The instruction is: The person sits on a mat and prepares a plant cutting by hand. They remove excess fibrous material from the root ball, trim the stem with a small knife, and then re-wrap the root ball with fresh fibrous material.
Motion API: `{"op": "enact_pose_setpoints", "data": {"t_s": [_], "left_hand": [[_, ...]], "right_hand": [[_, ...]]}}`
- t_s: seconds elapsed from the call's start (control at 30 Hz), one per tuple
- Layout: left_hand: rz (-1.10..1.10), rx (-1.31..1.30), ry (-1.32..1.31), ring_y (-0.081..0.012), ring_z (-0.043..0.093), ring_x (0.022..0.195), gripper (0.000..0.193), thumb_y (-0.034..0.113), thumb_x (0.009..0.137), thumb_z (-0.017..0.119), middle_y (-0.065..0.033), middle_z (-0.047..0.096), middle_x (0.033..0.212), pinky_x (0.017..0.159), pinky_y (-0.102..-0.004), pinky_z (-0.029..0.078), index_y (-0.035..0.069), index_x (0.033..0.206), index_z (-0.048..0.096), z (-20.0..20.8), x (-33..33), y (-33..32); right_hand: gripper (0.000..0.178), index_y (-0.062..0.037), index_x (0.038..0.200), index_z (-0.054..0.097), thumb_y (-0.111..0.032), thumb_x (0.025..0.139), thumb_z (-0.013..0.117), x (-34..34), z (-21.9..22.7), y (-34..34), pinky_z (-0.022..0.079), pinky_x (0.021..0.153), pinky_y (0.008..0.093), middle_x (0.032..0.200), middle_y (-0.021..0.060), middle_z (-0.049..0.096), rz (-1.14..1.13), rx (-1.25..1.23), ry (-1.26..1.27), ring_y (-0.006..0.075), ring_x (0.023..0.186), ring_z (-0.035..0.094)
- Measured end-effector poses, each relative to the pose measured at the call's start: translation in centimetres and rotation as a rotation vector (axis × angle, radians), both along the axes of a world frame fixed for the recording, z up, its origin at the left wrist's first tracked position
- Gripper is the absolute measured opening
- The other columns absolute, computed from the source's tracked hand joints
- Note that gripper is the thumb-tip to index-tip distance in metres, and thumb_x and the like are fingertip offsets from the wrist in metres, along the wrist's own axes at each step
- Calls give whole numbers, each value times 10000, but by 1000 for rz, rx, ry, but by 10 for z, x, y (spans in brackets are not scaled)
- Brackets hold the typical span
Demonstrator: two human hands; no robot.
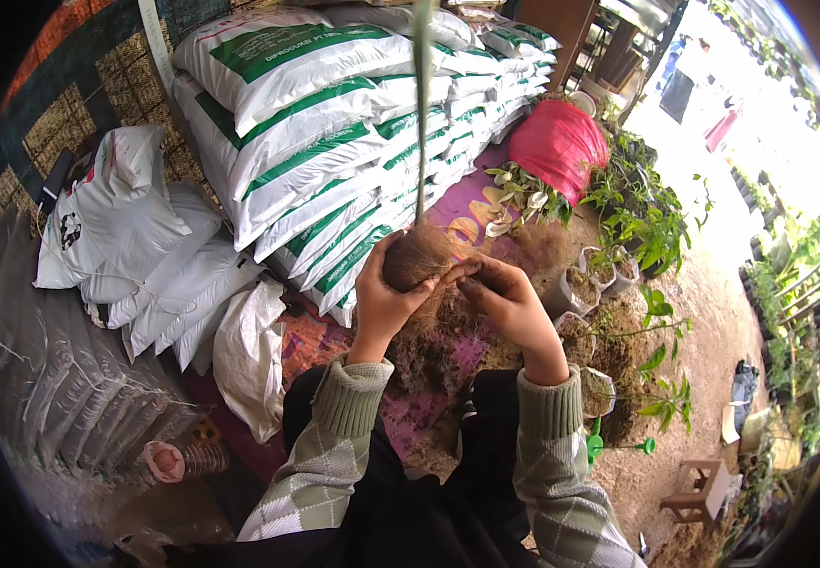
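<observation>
A brown, fibre-covered ball, like a coir-wrapped root ball, is held up in front of me. My left hand is wrapped round its left and lower side. A thin greenish-brown stem runs straight up from the ball's top and blurs toward the upper edge. At the ball's right side, my right hand is closed in a pinch, its fingertips touching the fibre near my left thumb. What the pinch holds is too small to make out. Dark soil marks the right fingers. Below lies loose dark soil and fibre.
White-and-green sacks are stacked ahead and left, with slumped white bags beside them. A pink sack and leafy potted plants stand at right. A small wooden stool and a clear plastic bottle are nearer.
</observation>
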State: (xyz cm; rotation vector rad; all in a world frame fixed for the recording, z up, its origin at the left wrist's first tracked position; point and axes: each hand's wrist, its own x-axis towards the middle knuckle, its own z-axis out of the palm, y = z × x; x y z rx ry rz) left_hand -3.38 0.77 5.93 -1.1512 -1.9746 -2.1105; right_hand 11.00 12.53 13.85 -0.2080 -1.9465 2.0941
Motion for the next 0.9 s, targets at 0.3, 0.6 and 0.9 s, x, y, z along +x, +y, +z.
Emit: {"op": "enact_pose_setpoints", "data": {"t_s": [0.3, 0.6, 0.9], "left_hand": [[-11, -248, 529, -347, 563, 1044, 642, 231, 598, 836, -119, 560, 1082, 875, -443, 485, 94, 1129, 501, 5, 21, 6], [-174, -424, 668, -355, 511, 1160, 731, 286, 609, 833, -118, 534, 1200, 951, -477, 463, 152, 1242, 494, -3, 29, 6], [-357, -468, 502, -360, 550, 1101, 649, 249, 582, 826, -166, 518, 1210, 894, -474, 480, 55, 1160, 602, -23, 42, 10]], "right_hand": [[397, -14, 1319, 512, -21, 925, 555, -9, 4, 2, 457, 690, 195, 1054, -3, 635, -145, -39, 166, 35, 801, 554], [463, -43, 1363, 473, -51, 905, 550, -19, 2, 15, 415, 638, 189, 891, -13, 587, -235, -41, 95, 33, 732, 491], [335, -53, 1209, 586, -11, 877, 587, -45, -8, -28, 351, 539, 235, 642, -32, 434, -326, 468, -64, 60, 599, 390]]}}
